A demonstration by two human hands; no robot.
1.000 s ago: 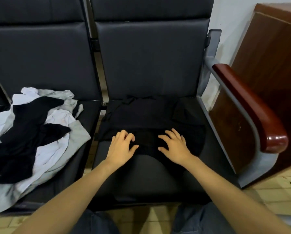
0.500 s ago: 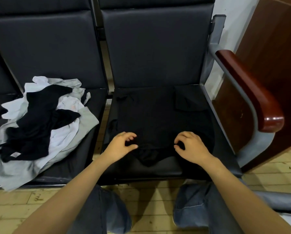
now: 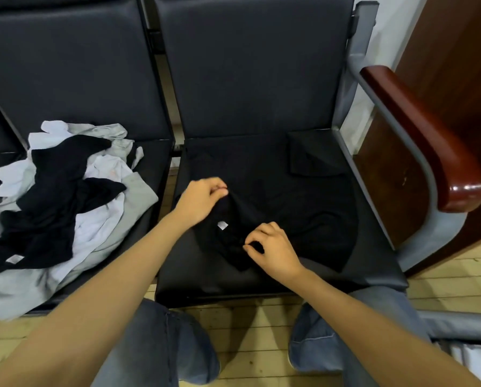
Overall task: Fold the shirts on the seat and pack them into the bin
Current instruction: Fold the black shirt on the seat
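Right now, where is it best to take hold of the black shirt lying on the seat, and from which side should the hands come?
Probably the bunched near edge of the black shirt, from the front of the seat and from above. The rest lies flat, leaving nothing to pinch; only there cloth stands up, where the left hand and right hand now pinch it.

The person wears faded blue jeans, with a stitched seam running down the left leg and a pale stitched line across the right one. Both forearms are bare to the picture's edge, and so are the left hand and right hand.
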